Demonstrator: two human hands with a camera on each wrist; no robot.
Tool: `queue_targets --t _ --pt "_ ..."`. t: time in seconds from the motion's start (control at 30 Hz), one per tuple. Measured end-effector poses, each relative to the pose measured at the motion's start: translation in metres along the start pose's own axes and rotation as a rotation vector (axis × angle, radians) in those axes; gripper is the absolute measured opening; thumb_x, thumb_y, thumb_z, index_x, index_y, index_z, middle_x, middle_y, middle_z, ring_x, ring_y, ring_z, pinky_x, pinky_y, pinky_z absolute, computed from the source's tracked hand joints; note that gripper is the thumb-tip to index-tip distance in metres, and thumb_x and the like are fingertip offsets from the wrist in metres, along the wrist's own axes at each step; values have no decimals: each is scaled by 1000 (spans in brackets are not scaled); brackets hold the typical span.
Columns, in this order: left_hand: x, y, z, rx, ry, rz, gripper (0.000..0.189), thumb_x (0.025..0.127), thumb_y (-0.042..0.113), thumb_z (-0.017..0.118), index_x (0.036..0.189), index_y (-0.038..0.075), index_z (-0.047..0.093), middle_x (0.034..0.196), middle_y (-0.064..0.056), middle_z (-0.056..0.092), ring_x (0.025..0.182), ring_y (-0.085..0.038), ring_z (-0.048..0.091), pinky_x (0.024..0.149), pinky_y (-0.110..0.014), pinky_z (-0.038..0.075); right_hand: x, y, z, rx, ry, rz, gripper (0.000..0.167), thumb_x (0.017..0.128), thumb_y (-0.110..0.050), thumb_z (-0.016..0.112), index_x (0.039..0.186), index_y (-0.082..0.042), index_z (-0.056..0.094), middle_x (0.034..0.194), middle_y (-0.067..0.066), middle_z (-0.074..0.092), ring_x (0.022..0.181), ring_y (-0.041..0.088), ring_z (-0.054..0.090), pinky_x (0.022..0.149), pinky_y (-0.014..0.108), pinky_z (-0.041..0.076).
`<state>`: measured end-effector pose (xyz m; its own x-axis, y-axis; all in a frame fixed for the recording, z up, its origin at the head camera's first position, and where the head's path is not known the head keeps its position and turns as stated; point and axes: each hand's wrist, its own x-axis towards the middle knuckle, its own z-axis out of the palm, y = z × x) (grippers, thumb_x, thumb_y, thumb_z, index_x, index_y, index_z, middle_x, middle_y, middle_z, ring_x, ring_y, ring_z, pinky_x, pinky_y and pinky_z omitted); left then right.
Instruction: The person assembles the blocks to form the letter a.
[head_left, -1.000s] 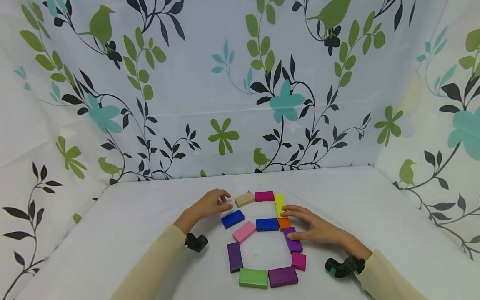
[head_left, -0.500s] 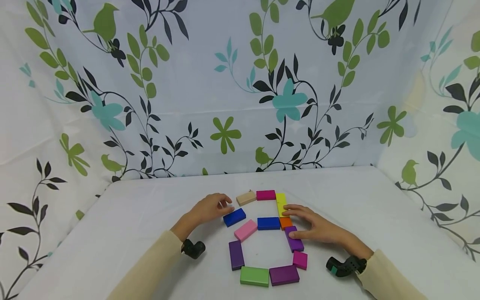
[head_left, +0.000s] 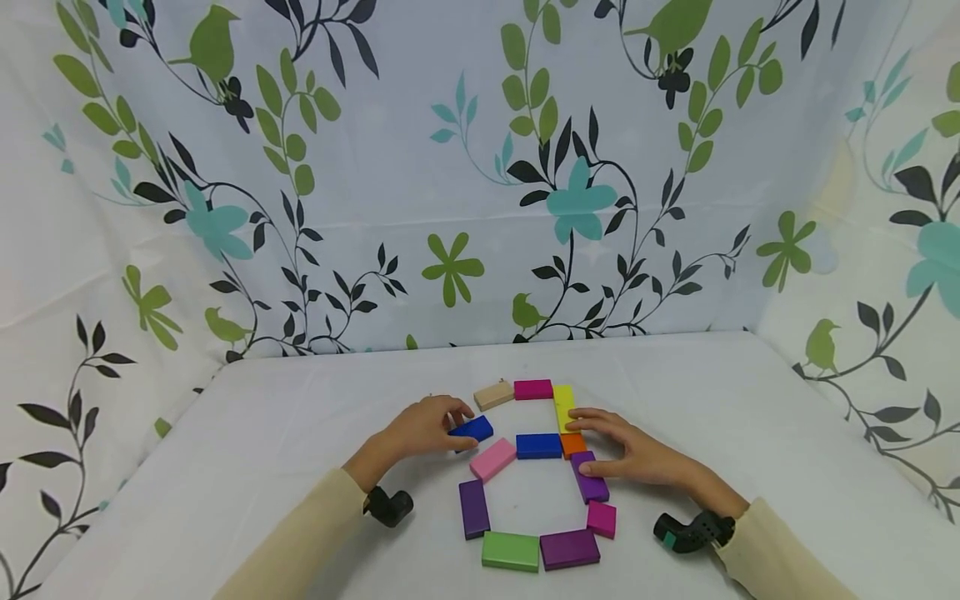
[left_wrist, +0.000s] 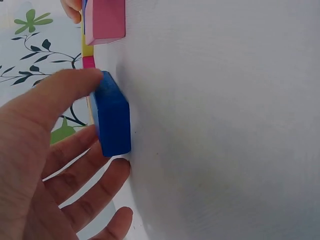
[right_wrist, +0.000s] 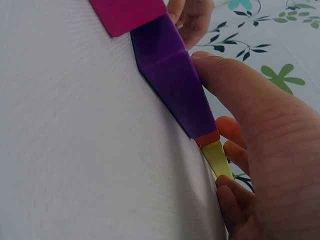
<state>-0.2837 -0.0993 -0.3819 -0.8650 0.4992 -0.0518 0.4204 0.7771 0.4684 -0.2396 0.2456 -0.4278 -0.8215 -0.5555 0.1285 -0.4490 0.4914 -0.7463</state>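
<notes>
My left hand [head_left: 426,427] has its thumb and fingers around a blue block [head_left: 474,429], which lies tilted on the left side of a ring of coloured blocks. In the left wrist view the thumb lies on one end of that blue block [left_wrist: 114,120] and fingertips reach its other end. My right hand [head_left: 637,454] rests on the ring's right side, its thumb on a purple block [head_left: 592,483] and its fingertips at a yellow block [head_left: 564,407]. An orange block [head_left: 573,445] sits between those two. The right wrist view shows the thumb along the purple block [right_wrist: 172,85].
Around the ring lie a tan block [head_left: 493,395], a magenta block [head_left: 533,389], another blue block [head_left: 538,447], a pink block [head_left: 492,459], a dark purple block [head_left: 473,509], a green block [head_left: 511,552], a plum block [head_left: 570,550] and a small magenta block [head_left: 602,519]. Patterned cloth [head_left: 465,192] hangs behind.
My left hand has come down and toward me from beside the tan block, and its thumb and fingers are now around the left blue block. The right hand stays in place.
</notes>
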Motion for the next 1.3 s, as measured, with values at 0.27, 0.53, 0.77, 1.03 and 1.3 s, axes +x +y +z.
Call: queue_targets --t 0.27,0.53,0.77,1.03,1.3 --pt "0 -4 3 -43 17 43 37 82 25 79 112 6 68 100 -3 63 91 -17 56 81 -32 52 -1 -1 0 -5 0 -3 54 88 -32 71 138 -18 54 154 12 34 143 44 21 104 74 18" --pt "-3 -2 3 -24 38 58 36 83 24 77 112 6 67 98 -3 63 91 -17 55 79 -32 50 0 1 1 -1 -4 3 55 88 -32 71 138 -18 54 154 12 34 143 44 21 105 74 19" --pt "-5 2 4 19 87 68 37 83 27 76 114 10 67 98 0 61 91 -17 55 77 -31 49 0 1 0 -11 -2 -6 55 88 -32 71 138 -17 54 154 13 34 142 44 23 104 74 20" --pt "-6 10 3 15 126 97 37 83 29 76 115 11 67 101 1 64 92 -15 56 78 -31 48 0 2 -1 -13 -4 -5 55 88 -32 71 138 -18 54 154 12 33 142 44 22 105 74 20" --pt "-8 23 5 -5 147 149 37 84 28 75 115 10 67 103 1 64 93 -14 57 78 -31 48 0 2 0 -8 -9 -5 55 88 -32 71 139 -19 53 154 12 34 143 44 22 105 73 20"
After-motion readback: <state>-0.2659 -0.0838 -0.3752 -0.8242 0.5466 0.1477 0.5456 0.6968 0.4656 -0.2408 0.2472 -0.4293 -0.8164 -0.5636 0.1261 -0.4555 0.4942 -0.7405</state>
